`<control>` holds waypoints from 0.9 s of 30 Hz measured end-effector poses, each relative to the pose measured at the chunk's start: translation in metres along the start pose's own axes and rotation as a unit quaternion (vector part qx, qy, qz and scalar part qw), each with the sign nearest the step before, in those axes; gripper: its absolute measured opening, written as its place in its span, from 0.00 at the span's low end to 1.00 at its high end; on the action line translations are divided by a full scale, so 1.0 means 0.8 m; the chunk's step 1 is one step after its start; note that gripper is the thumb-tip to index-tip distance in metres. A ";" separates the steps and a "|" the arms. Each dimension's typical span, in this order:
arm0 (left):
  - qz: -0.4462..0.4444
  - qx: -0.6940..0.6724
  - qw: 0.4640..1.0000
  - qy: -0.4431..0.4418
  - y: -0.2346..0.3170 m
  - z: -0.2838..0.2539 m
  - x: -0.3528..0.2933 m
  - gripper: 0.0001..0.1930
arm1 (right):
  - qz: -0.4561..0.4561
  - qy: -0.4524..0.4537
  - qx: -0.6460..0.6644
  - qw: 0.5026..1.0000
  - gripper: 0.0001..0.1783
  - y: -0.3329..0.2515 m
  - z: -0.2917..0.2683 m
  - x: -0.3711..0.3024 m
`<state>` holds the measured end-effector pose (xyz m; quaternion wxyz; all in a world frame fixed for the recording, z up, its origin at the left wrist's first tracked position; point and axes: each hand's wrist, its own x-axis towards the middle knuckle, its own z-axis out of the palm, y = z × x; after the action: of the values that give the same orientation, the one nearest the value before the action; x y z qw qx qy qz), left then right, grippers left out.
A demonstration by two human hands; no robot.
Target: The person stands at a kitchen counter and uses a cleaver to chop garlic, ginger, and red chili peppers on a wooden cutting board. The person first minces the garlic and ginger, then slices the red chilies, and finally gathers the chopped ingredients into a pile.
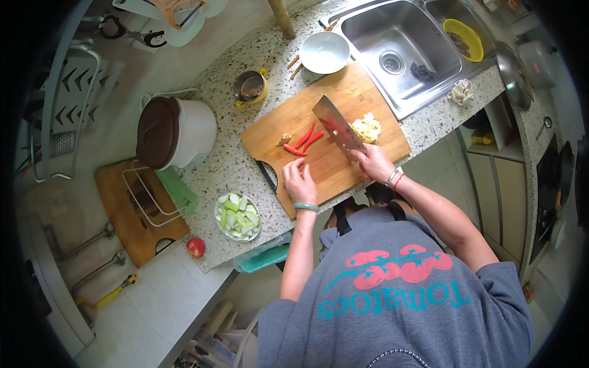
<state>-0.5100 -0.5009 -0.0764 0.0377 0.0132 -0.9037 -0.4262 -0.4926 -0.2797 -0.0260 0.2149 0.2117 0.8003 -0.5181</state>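
My right hand (pixel 375 164) grips the handle of a cleaver (pixel 333 126), its wide blade slanting up and left over the wooden cutting board (pixel 343 92). Right of the blade lies a heap of chopped pale-yellow pieces (pixel 367 128), perhaps garlic or ginger. Several red chili peppers (pixel 305 140) rest left of the blade, beside a small brown knob (pixel 284 139) that looks like ginger. Just below the chilies hovers my left hand (pixel 299 183), fingers loosely bent and apart, holding nothing visible. A green bangle circles that wrist.
A white bowl (pixel 324 53) touches the board's far edge. A double steel sink (pixel 392 37) holds a yellow basket (pixel 463 40). Leftward are a small yellow-handled pot (pixel 250 87), a lidded white cooker (pixel 193 132), a bowl of cut green vegetable (pixel 238 216) and a red fruit (pixel 196 247).
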 end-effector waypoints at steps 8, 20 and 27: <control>0.148 -0.004 0.989 0.015 0.061 0.031 0.034 0.07 | 0.019 0.054 0.014 0.998 0.17 -0.006 -0.038 -0.005; 0.048 0.142 0.988 0.026 -0.002 -0.013 0.125 0.11 | 0.036 -0.047 0.033 0.998 0.17 0.001 -0.026 -0.015; -0.001 -0.137 0.990 0.034 0.071 0.012 0.054 0.11 | -0.003 0.043 -0.039 0.998 0.16 0.003 -0.040 -0.010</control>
<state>-0.5537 -0.4599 -0.0365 0.0694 0.0232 -0.8350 -0.5453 -0.4887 -0.2505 -0.0115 0.1873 0.2230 0.8287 -0.4780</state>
